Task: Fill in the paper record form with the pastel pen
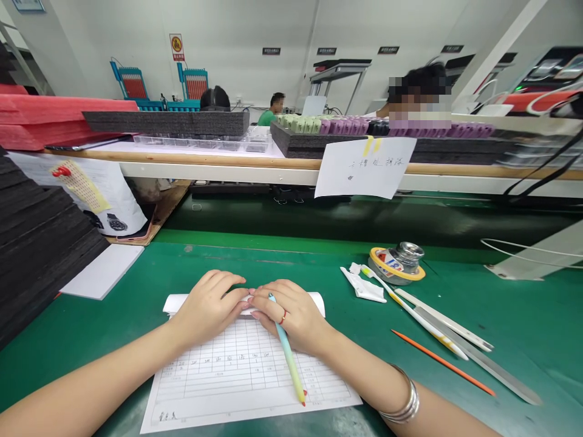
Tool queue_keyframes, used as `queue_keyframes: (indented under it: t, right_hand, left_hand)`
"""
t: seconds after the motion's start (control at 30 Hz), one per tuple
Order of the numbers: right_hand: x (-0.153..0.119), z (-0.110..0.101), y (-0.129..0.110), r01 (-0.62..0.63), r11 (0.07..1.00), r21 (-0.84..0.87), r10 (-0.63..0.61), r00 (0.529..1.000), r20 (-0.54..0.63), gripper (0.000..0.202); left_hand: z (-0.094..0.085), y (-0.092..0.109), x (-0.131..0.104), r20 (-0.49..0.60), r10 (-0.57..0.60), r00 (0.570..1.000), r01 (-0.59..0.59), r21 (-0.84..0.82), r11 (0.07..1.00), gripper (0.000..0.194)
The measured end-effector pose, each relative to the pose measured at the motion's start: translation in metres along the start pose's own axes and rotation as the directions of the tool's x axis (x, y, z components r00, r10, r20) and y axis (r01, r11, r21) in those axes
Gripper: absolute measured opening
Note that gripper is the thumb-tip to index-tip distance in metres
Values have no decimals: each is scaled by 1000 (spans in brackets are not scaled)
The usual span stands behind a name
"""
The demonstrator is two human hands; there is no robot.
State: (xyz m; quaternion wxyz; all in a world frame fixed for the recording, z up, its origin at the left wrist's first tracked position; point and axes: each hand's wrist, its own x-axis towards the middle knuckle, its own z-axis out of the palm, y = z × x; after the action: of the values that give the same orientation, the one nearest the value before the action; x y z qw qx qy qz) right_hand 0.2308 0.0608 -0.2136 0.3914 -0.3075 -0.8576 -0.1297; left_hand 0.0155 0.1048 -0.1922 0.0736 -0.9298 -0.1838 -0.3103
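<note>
A printed paper form (228, 382) with handwritten figures lies on the green mat, its far end curled into a roll. My left hand (212, 303) is closed on the left part of this roll, fingertips pinching it. My right hand (291, 312) grips the roll from the right, its fingertips meeting those of the left. A blue-to-yellow pen (290, 358) is tucked between the right hand's fingers, its lower end slanting down over the form. Just what the fingertips press on is partly hidden.
Right of the form lie a toothbrush (423, 315), metal tweezers (446, 321), a flat metal blade (483, 358), an orange stick (444, 363), crumpled tissue (363, 285) and a glass bottle (405, 258) in a tape roll. Black foam sheets (40, 243) are stacked left. A shelf (228, 170) crosses behind.
</note>
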Motion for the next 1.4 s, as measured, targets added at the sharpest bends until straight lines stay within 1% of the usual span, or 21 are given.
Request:
queue_keyframes:
  t: [0.1,0.2,0.43,0.77,1.03,1.17,1.27,1.33,1.4]
  right_hand:
    - [4,-3,-2,68,997,-26,-70,994,-85,16]
    - [5,-6,-4,85,995,-48,-90,990,-112,14]
    - [4,-7,-6,100,992,-82,-108,989,-98,14]
    - [4,-5,-4,78,997,3,-78,992,-99,18]
    - [2,-3,-3,38,999,25,-36,998,-58,20]
    - [1,0,-2,-33,998,52,34,999,-25,19]
    - [-2,3,-1,-149,985,92,149,989,10,18]
    - [-5,4,1,-261,954,146,259,965,34,22]
    - [-7,6,3,-380,903,200,374,925,71,28]
  left_hand:
    - [-1,-2,0,-1,25,1000,-25,4,1000,18]
    - [0,-3,-1,-7,35,999,-35,18,999,20]
    - [1,-4,-1,0,5,1000,-5,63,998,25]
    - [3,-5,-3,5,-21,1000,21,85,996,32]
    - [4,-6,-4,24,-35,999,33,81,996,35]
    - [3,-5,-4,33,-39,999,37,78,996,37]
    - [3,-5,-4,44,-49,998,45,80,996,41]
    - [3,-5,-5,48,-54,997,50,81,995,43]
    - [3,-4,-5,51,-57,997,53,77,996,43]
